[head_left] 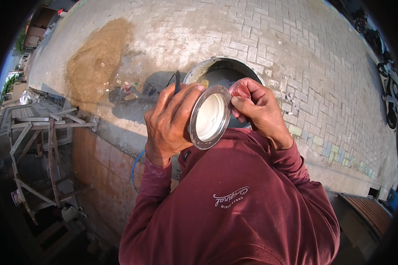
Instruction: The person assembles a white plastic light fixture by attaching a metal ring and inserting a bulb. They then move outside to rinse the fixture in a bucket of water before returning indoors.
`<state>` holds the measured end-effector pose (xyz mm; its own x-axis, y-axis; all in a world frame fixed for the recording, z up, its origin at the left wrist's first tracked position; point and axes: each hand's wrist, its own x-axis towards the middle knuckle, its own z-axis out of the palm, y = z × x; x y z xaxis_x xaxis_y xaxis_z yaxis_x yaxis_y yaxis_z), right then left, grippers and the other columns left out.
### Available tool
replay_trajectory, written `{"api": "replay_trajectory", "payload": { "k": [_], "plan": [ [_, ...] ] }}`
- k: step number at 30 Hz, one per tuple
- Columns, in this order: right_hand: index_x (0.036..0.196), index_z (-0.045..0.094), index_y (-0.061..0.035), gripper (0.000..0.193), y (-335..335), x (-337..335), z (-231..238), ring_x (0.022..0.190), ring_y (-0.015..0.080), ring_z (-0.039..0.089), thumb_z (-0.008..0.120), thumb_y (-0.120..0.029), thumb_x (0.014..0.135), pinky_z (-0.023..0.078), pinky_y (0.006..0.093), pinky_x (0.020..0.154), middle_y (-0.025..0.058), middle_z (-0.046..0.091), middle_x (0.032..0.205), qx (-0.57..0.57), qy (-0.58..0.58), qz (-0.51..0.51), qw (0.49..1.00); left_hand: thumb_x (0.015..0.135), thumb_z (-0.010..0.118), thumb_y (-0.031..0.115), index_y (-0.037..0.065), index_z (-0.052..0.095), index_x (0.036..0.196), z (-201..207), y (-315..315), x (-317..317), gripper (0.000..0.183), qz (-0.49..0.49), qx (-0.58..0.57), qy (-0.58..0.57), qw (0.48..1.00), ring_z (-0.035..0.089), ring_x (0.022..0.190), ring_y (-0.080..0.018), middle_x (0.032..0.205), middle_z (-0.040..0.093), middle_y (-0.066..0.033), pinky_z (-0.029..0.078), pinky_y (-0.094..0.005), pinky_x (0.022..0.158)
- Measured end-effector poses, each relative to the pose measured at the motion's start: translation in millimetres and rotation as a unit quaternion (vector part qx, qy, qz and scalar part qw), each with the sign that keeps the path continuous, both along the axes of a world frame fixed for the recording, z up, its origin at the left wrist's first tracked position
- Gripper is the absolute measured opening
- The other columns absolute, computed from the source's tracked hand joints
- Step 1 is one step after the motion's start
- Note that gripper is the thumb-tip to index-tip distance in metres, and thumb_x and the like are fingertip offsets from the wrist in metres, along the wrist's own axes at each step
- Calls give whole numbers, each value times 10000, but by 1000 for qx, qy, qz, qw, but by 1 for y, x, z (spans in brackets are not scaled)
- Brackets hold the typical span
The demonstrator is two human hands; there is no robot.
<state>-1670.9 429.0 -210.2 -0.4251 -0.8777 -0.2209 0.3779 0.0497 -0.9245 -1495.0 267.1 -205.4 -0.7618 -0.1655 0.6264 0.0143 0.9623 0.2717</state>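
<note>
My left hand (170,121) is closed around a round metal-flanged piece (209,117). Its wide grey ring surrounds a white, bowl-like inside, which is tilted up toward me. A short black part (177,81) shows by the left fingers; whether I grip it, I cannot tell. Between the thumb and fingers of my right hand (263,108) is pinched a small reddish-brown scrap (242,91), right beside the metal rim. Just beyond both hands stands a round tub (208,63) with greyish liquid in it, partly hidden by my hands and the flanged piece.
A brown sand heap (97,59) lies on the paving (327,84) at the far left. Wooden trestle-like frames (51,132) stand on the left, near a rusty-brown surface (104,165) and a blue hose (135,170). Parked motorcycles (390,88) line the right edge.
</note>
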Motion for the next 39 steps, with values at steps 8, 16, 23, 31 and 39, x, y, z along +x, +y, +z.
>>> {"api": "replay_trajectory", "payload": {
  "k": [8,16,23,31,39],
  "plan": [
    [1025,644,-41,100,-1,-2,3,687,46,537,653,-139,1006,448,233,609,-22,594,802,-1,11,15,1000,732,873,267,117,596,1386,9,-2,-3,725,8,-31,32,999,684,1119,-325,1248,720,-61,616,-414,863],
    [1044,638,-39,86,3,0,2,691,36,518,623,-109,996,417,227,616,-37,566,793,-8,11,17,1000,734,871,257,116,597,1384,6,2,-2,719,9,-31,31,999,683,1121,-333,1250,719,-69,617,-417,872],
    [1050,644,-41,107,3,4,6,680,36,506,647,-133,995,412,230,618,-38,575,787,-32,-19,6,999,732,873,244,92,598,1372,9,5,0,713,7,-23,34,999,699,1098,-338,1249,718,-81,606,-425,887],
    [1008,643,-53,115,-1,6,6,631,34,480,653,-168,1010,380,228,573,-37,560,733,-26,-41,9,999,722,881,238,76,600,1361,21,5,2,717,8,-33,51,998,718,1078,-328,1235,722,-97,592,-430,912],
    [1037,636,-41,86,-3,7,2,624,35,478,628,-116,995,373,227,565,-36,558,730,-54,-66,13,996,719,903,277,72,575,1383,21,6,5,769,24,-31,37,999,722,1083,-327,1239,721,-101,578,-453,943]
  ]
}}
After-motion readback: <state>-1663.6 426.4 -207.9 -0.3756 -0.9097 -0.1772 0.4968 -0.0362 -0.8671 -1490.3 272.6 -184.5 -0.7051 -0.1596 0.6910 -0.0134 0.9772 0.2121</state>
